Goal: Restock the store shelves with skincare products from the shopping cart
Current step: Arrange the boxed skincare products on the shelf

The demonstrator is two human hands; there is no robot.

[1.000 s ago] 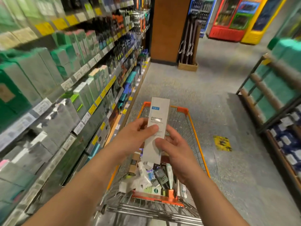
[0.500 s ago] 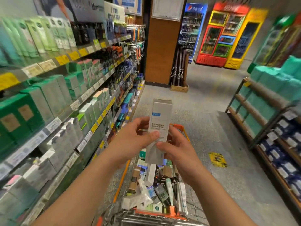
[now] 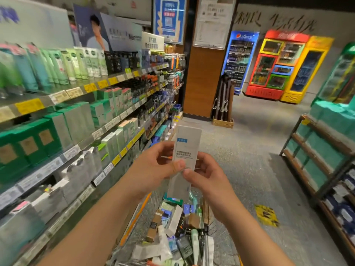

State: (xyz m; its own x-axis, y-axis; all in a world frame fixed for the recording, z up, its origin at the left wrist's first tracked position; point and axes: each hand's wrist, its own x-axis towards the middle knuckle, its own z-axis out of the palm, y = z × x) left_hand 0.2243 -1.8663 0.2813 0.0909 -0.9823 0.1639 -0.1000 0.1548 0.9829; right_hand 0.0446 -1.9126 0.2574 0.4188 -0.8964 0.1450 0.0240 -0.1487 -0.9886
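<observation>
Above wire cart (image 3: 134, 223): L hand (image 3: 151, 169) & R hand (image 3: 209, 179) pinch tall white carton (image 3: 187, 150) (matte, rectangular).

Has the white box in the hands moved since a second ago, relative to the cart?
Yes. The white box has risen: its top once sat within the shopping cart rim's outline, and now stands well above it against the floor.

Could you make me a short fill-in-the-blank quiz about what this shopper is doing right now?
1. Both hands, left hand and right hand, hold one tall ____ box.
2. The shopping cart below the box has an ____ rim.
3. The stocked shelves stand on the person's ____ side.

Missing words: white; orange; left
</observation>
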